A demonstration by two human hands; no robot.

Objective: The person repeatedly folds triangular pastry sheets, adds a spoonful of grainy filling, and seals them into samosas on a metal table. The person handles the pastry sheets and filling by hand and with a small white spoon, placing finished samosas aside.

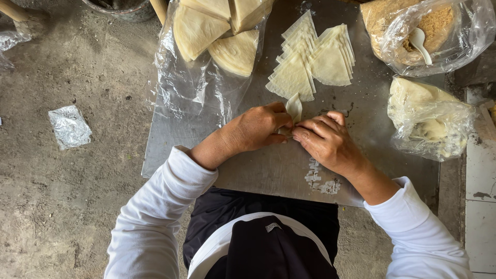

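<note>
Both hands meet over one pale dough wrapper (293, 108), folded narrow and standing up between them. The left hand (258, 126) pinches its lower part with curled fingers, and the right hand (325, 139) presses fingertips against the same fold from the other side (the pinched end itself is hidden under the fingers). This happens near the middle of a grey metal sheet (258, 170). Just beyond lie fanned triangular wrappers (310, 62); to the left, a clear plastic bag (206, 51) of larger dough wedges. On the right sit a bag of brown crumbs (429, 31) with a white spoon (419, 44), and a bag of pale dough (429, 119).
</note>
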